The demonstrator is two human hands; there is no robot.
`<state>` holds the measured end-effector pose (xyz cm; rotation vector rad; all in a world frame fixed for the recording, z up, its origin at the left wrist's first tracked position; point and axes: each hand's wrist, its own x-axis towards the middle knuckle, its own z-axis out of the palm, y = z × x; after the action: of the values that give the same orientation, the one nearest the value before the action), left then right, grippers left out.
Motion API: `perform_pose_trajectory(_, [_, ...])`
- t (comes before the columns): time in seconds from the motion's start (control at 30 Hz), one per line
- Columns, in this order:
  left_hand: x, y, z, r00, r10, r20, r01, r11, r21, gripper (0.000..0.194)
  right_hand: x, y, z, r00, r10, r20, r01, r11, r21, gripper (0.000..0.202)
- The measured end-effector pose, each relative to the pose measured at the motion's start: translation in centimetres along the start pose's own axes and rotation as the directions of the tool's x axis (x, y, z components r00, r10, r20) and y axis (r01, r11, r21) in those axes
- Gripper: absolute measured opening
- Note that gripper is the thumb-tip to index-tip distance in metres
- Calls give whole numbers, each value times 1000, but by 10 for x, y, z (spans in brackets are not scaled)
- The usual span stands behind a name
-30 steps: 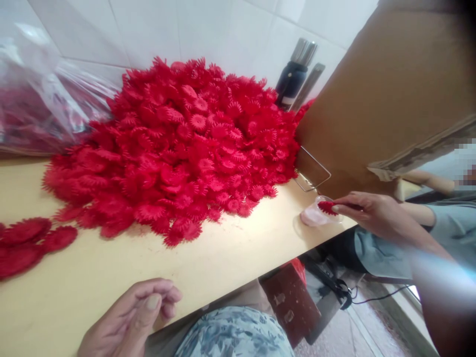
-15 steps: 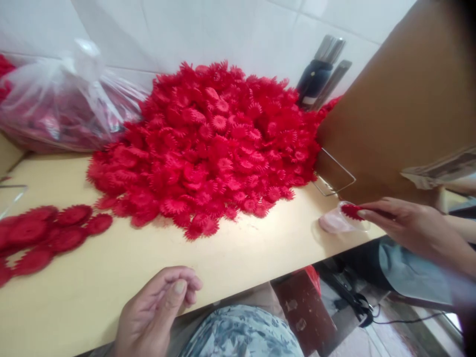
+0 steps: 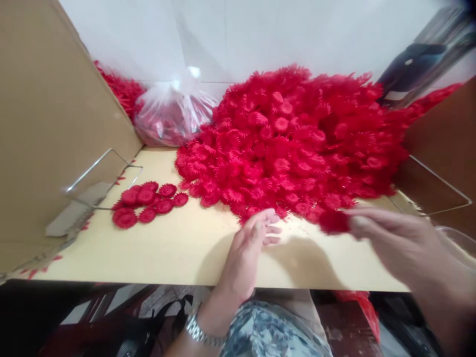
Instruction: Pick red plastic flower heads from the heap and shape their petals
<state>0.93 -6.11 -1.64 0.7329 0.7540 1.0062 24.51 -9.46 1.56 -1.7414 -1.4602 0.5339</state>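
Note:
My right hand (image 3: pixel 401 243), slightly smeared by motion, pinches a red toothed disc (image 3: pixel 333 221), which looks like a flower-shaped piece. It hovers above the table, just in front of a large heap of similar red pieces (image 3: pixel 278 153). To the left of it, my left hand (image 3: pixel 251 243) is raised near the front of the heap, fingers apart and nothing in them. A small cluster of red discs (image 3: pixel 147 198) lies on the tabletop (image 3: pixel 159 258) further left. Part of a clear cup (image 3: pixel 457 240) shows behind my right wrist.
Cardboard walls stand at the left (image 3: pixel 48 129) and right (image 3: pixel 442 134), each with a bent wire (image 3: pixel 91 168) at the left and another wire (image 3: pixel 446 178) at the right. A tied plastic bag (image 3: pixel 174 114) sits behind. A dark bottle (image 3: pixel 412 69) leans at the back right.
The view has swung left. My right hand has carried the red disc from the cup toward the middle of the table. My left hand has reached forward and its fingers have spread.

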Motion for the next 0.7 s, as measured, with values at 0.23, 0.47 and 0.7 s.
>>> perform_pose_trajectory(0.23, [7, 4, -4, 993, -57, -106, 10, 915, -404, 22, 19, -47, 114, 858, -398, 326, 373, 918, 139, 29])
perform_pose_trajectory(0.47, [-4, 13, -36, 963, 23, -267, -112, 940, -323, 19, 28, -50, 113, 775, -593, 217, 622, 777, -97, 25])
perform_pose_trajectory(0.7, [-3, 20, -41, 885, 88, -458, -210, 952, -222, 53, 25, -49, 124, 668, -694, 270, 723, 691, -14, 21])
